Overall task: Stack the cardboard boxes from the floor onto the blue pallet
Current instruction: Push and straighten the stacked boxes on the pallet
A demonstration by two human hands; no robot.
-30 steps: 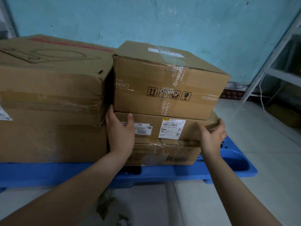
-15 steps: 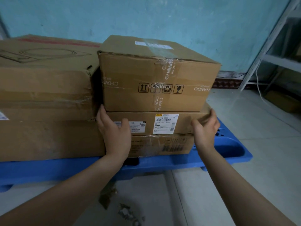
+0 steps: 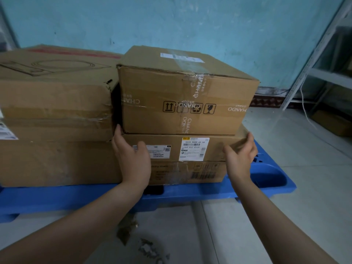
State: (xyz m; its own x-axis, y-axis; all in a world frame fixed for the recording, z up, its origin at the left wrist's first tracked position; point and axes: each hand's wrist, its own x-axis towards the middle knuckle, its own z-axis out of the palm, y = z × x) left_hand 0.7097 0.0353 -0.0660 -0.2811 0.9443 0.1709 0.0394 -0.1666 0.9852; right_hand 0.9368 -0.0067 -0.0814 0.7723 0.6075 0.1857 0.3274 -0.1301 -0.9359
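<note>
Head view: a flat middle box sits in a stack on the blue pallet. The left hand presses flat against its left end, fingers straight and thumb across the front. The right hand curls around its right corner, gripping it. Directly above both hands rests a taller taped box printed with a fragile-glass symbol; beneath them lies a bottom box. Beyond the left hand stands a large box. The cardboard looks stiff but dented. With another box on top it is probably heavy, so it is best held by the end corners and kept level.
</note>
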